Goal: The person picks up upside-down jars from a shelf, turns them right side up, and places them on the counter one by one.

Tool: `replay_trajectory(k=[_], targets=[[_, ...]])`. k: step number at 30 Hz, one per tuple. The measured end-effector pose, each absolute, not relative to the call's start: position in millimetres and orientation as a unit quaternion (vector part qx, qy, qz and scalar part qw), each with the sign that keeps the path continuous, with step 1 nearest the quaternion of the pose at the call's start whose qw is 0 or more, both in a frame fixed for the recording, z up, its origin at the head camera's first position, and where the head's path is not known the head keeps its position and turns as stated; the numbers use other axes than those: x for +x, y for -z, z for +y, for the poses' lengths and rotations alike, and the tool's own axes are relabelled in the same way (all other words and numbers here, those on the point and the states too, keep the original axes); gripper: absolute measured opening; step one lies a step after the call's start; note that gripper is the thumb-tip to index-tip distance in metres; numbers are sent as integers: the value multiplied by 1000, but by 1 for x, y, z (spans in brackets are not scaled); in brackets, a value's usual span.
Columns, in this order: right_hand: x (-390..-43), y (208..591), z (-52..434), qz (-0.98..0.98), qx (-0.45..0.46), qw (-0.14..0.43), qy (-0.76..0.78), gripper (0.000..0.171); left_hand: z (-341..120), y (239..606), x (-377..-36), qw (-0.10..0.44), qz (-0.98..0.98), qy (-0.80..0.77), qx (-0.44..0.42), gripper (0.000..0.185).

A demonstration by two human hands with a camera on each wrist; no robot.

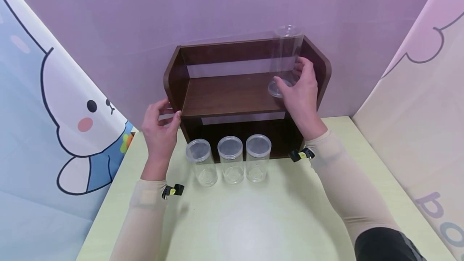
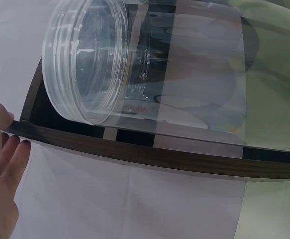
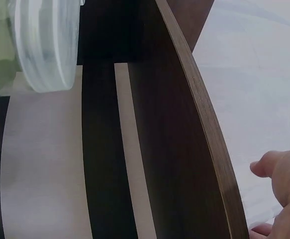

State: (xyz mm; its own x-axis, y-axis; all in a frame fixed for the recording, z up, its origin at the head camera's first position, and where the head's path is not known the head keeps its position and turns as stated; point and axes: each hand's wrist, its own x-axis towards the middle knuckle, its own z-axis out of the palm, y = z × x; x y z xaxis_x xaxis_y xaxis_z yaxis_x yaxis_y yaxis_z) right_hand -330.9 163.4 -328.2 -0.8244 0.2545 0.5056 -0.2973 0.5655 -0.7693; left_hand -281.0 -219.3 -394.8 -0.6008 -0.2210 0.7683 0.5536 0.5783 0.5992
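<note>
A dark brown two-tier wooden shelf (image 1: pixel 224 96) stands at the back of the table. My left hand (image 1: pixel 159 132) pinches its left side panel (image 2: pixel 135 157), thumb and fingers on opposite faces. At the upper tier's right end, my right hand (image 1: pixel 301 92) holds a tall clear jar (image 1: pixel 284 57) low down between thumb and fingers. Whether that jar's base touches the board, I cannot tell. In the right wrist view, the right hand (image 3: pixel 286 184) shows only in part. Three lidded clear jars (image 1: pixel 206 168) (image 1: pixel 232 168) (image 1: pixel 257 168) stand upright before the lower tier.
A pale green table (image 1: pixel 246 220) lies under everything. Behind the shelf hangs a purple backdrop (image 1: pixel 232 3). Printed cloth panels (image 1: pixel 72 132) (image 1: pixel 417 140) flank the table on both sides.
</note>
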Motion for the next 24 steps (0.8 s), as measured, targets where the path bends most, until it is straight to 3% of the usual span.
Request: replay_trajectory(k=[12,24], targets=[[-326,333,169,-818,63,311,-481,77,-219,396,-282,437,-777,440,-111,43],[-320,335,175,-771,122,276,-560,74,-220,396,-282,438,-777,438,-112,41]])
